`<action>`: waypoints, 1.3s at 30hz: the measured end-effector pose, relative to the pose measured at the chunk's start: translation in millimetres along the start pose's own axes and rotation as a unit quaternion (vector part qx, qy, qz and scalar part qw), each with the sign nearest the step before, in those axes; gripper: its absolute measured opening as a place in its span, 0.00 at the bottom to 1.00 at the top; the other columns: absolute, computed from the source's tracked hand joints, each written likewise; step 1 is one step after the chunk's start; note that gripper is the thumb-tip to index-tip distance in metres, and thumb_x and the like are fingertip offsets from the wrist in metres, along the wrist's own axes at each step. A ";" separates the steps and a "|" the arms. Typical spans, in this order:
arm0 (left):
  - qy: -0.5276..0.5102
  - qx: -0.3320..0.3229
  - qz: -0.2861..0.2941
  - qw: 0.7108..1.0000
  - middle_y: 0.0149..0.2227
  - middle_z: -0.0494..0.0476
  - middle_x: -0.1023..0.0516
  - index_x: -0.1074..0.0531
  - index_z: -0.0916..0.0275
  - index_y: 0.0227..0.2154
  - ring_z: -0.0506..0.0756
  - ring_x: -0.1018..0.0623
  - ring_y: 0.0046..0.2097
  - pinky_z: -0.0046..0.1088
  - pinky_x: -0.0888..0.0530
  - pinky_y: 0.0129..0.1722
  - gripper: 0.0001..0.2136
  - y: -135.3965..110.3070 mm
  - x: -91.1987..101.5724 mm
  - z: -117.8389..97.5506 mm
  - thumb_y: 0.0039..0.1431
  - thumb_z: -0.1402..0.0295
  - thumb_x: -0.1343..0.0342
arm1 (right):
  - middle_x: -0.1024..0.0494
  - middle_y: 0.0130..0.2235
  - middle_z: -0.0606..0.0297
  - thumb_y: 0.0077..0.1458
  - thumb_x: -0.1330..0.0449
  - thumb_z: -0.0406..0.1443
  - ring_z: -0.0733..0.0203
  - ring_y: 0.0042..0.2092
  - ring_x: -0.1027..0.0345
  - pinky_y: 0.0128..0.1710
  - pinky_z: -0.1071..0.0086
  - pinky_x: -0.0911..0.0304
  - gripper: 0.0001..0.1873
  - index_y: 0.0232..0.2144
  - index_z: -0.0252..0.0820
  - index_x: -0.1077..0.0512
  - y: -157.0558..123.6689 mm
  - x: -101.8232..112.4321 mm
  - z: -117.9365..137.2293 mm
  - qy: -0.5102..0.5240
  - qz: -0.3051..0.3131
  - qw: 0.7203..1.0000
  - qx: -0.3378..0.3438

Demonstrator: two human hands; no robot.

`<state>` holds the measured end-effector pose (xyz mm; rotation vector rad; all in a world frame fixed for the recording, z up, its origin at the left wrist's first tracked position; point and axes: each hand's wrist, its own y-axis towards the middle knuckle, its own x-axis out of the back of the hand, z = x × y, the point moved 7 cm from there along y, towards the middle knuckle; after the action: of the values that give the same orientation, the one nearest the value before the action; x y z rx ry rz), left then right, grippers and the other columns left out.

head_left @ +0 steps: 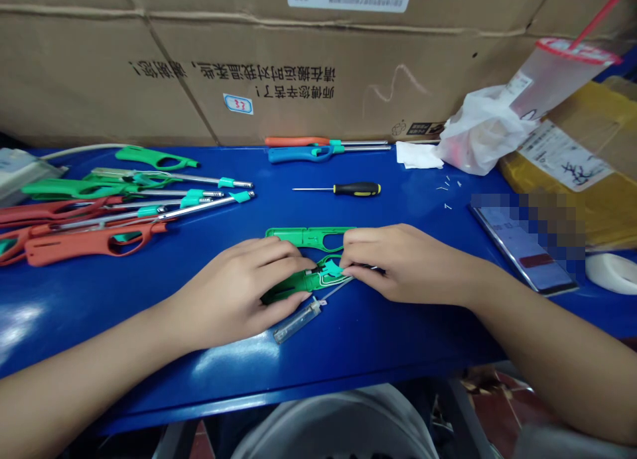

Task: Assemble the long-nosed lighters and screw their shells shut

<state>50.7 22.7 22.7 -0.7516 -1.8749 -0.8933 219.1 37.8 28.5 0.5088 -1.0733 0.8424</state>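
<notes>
My left hand (243, 286) lies over a green lighter body half (293, 285) on the blue table (149, 300), its fingers curled and pressing it down. At the same shell's right end, my right hand (393, 260) pinches small parts near its teal inner piece (331, 270). A second green shell half (306, 236) lies just behind both hands. A clear gas tube (298, 321) rests on the table in front of the shell.
A pile of green and orange long lighters (114, 207) covers the left of the table. A black-handled screwdriver (348, 189), two lighters (318, 148), a white plastic bag (478, 134), a phone (522, 247), tape roll (614, 272) and cardboard boxes (249, 61) surround the work area.
</notes>
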 end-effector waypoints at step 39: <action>-0.027 0.014 0.014 0.999 0.48 0.59 0.20 0.24 0.60 0.54 0.58 0.20 0.48 0.37 0.22 0.48 0.12 -1.7 -3.8 1.6 0.72 0.65 0.42 | 0.26 0.35 0.67 0.72 0.46 0.35 0.64 0.30 0.40 0.28 0.63 0.59 0.14 0.34 0.41 0.24 -4.9 -6.5 7.7 -0.152 0.023 0.987 0.049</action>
<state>50.2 22.5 18.3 -0.7901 -1.9162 -0.8339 217.3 27.1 25.9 0.7138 -1.3306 0.8806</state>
